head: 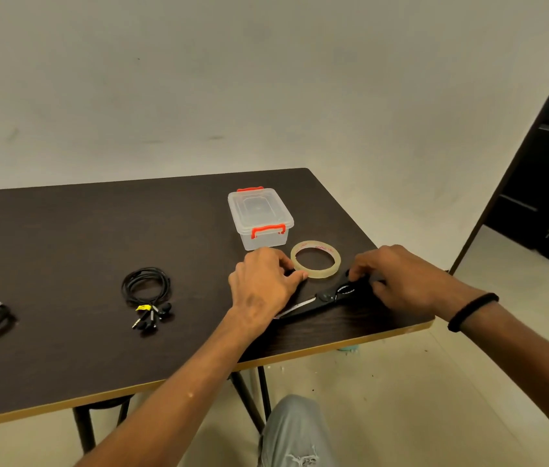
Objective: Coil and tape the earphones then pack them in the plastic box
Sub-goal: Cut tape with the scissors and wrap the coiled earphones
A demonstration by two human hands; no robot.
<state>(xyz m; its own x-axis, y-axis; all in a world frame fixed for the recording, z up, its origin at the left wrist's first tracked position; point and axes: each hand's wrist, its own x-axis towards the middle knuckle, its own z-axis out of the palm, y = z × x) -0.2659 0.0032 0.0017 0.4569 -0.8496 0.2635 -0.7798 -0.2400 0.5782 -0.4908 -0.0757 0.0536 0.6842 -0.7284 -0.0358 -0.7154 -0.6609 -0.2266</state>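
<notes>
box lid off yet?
No. The clear lid still sits on the plastic box, with both red latches folded down against its ends.

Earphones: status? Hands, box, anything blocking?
Left hand touching tape; right hand gripping scissors. Earphones coiled on table, untaped. Box lidded. Nothing blocking.

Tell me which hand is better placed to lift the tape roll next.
Left, probably. The left hand already has its fingertips against the near edge of the tape roll, while the right hand is occupied at the handles of the scissors lying on the table.
</notes>
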